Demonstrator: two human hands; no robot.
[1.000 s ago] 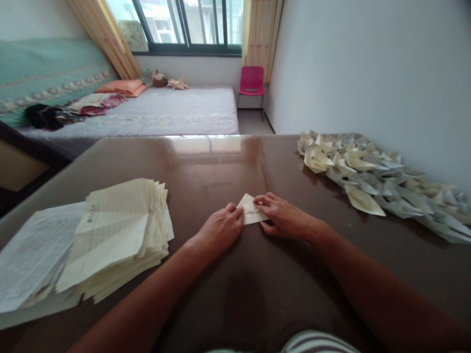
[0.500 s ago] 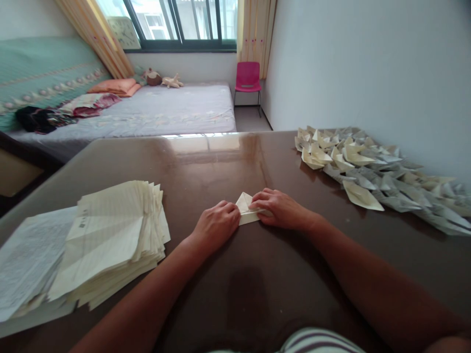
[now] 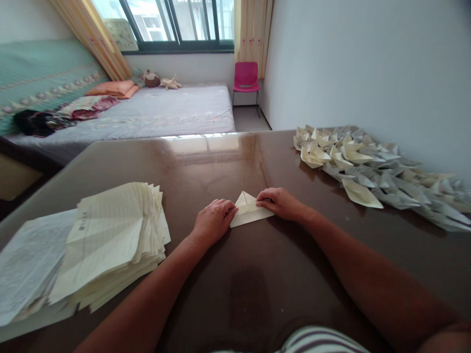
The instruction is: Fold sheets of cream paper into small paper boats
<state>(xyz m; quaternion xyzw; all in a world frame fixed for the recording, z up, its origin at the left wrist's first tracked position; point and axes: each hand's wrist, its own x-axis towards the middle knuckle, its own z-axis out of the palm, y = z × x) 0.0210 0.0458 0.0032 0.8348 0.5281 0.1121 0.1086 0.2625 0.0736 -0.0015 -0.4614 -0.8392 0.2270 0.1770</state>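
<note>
At the lower left of the frame, a stack of printed white sheets (image 3: 35, 260) lies partly under a thicker stack of yellowed paper (image 3: 105, 240). Both sit to your left, clear of your forearm, probably so that single sheets are within easy reach while the middle of the brown table (image 3: 198, 181) serves as a work surface.

Just left of the frame's centre, your left hand (image 3: 214, 219) is nearly closed, its thumb and fingertips pinching the left end of the folded paper (image 3: 248, 213). That paper lies slightly below the centre of the frame, its peak pointing away from you and its long edge facing you. Your right hand (image 3: 282, 202), just right of it, has its fingertips drawn together on the right side of the paper. Gripping both ends presumably keeps the piece level and the crease even.

At the right of the frame, folded paper boats (image 3: 362, 193) crowd together along the wall (image 3: 368, 63), seemingly put there to leave your hands room. Their points overlap, which likely saves space.
</note>
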